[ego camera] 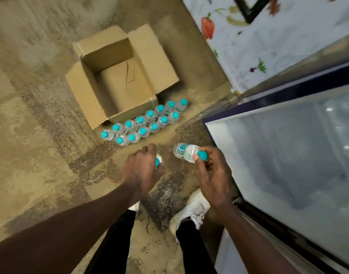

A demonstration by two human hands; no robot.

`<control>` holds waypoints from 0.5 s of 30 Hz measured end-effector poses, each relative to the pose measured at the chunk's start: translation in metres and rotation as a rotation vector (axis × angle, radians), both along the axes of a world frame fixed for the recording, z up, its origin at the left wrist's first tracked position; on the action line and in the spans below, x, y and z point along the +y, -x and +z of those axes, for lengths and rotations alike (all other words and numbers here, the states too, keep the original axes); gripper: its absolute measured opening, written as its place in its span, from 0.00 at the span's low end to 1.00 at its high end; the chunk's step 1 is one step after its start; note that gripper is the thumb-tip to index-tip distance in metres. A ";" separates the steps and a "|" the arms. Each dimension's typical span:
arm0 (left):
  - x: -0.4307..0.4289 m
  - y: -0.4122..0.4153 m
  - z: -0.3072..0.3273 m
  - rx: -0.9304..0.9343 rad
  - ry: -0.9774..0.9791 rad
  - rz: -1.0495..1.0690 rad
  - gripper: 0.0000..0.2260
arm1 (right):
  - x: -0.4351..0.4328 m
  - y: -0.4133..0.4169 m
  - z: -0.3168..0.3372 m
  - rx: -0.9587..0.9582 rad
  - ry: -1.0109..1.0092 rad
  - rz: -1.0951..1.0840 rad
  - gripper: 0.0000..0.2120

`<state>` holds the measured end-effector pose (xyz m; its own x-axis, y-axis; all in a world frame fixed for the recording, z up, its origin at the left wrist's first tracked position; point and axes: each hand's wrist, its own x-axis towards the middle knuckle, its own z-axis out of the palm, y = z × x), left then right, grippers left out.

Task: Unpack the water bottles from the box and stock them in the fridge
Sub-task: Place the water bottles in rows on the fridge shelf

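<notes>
Head view, looking straight down: the left hand (144, 167) is curled over the cap end of the left bottle (158, 160), knuckles up; only the teal cap and a sliver of clear plastic show past the fingers, so how that bottle hangs cannot be told; the right hand (211, 175) pinches the right bottle (184, 151) at its teal cap between thumb and fingers, the bottle lying nearly level with its base pointing toward the left hand; the two hands are near each other but apart, and the two held bottles do not touch.

Beyond the hands, the bottles (143, 131) stand upright on the floor (41, 115) in two slanted rows, teal caps up, packed side by side; the farther row, the longer of the two, sits just beside the near wall of the box (154, 62); the box stands open, flaps spread outward, bare cardboard bottom showing.

To the right stands the fridge (278, 155), a pale inside framed by a dark blue rim, blurred, its contents past telling; the right hand is just beside its edge; at upper right lies a white sheet (248, 46) printed with vegetables.

Below the hands, white shoes (191, 210) and black trousers (187, 244) show against the mottled tan floor.
</notes>
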<state>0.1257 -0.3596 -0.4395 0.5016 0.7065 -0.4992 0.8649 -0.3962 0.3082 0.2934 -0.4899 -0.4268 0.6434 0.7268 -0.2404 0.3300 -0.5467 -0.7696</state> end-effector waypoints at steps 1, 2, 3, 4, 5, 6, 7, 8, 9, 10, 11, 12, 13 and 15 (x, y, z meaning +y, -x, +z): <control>-0.003 -0.015 0.017 -0.031 0.004 -0.009 0.17 | -0.004 -0.009 0.022 -0.031 -0.021 -0.024 0.08; -0.006 -0.031 0.036 -0.064 0.012 -0.020 0.17 | -0.010 -0.020 0.045 -0.054 -0.030 -0.054 0.08; -0.008 -0.047 0.053 -0.095 0.019 -0.026 0.17 | -0.015 -0.030 0.067 -0.063 -0.039 -0.090 0.08; -0.010 -0.059 0.068 -0.125 0.025 -0.024 0.17 | -0.019 -0.036 0.085 -0.062 -0.058 -0.132 0.08; -0.013 -0.075 0.084 -0.159 0.031 -0.026 0.17 | -0.025 -0.046 0.105 -0.064 -0.081 -0.178 0.08; -0.015 -0.089 0.099 -0.190 0.036 -0.034 0.18 | -0.031 -0.054 0.124 -0.065 -0.102 -0.220 0.08; -0.018 -0.103 0.115 -0.219 0.037 -0.052 0.18 | -0.036 -0.063 0.144 -0.070 -0.119 -0.257 0.07; -0.020 -0.117 0.130 -0.250 0.030 -0.069 0.18 | -0.041 -0.070 0.163 -0.085 -0.137 -0.284 0.07; -0.022 -0.127 0.144 -0.280 0.016 -0.078 0.18 | -0.044 -0.077 0.180 -0.103 -0.152 -0.305 0.07; -0.024 -0.139 0.159 -0.315 0.001 -0.093 0.18 | -0.050 -0.085 0.197 -0.127 -0.170 -0.333 0.07; -0.027 -0.150 0.172 -0.348 -0.007 -0.107 0.17 | -0.055 -0.093 0.213 -0.155 -0.192 -0.363 0.06; -0.029 -0.161 0.185 -0.381 -0.009 -0.123 0.16 | -0.061 -0.101 0.228 -0.187 -0.218 -0.397 0.06; -0.032 -0.170 0.196 -0.412 -0.004 -0.141 0.15 | -0.067 -0.108 0.242 -0.220 -0.242 -0.429 0.06; -0.039 -0.184 0.212 -0.455 0.020 -0.183 0.15 | -0.080 -0.122 0.267 -0.289 -0.300 -0.501 0.06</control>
<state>0.3101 -0.3987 -0.2272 0.7869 0.5792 -0.2130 0.5574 -0.5190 0.6480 0.4154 -0.5694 -0.1602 0.9303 0.3301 0.1600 0.3074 -0.4632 -0.8312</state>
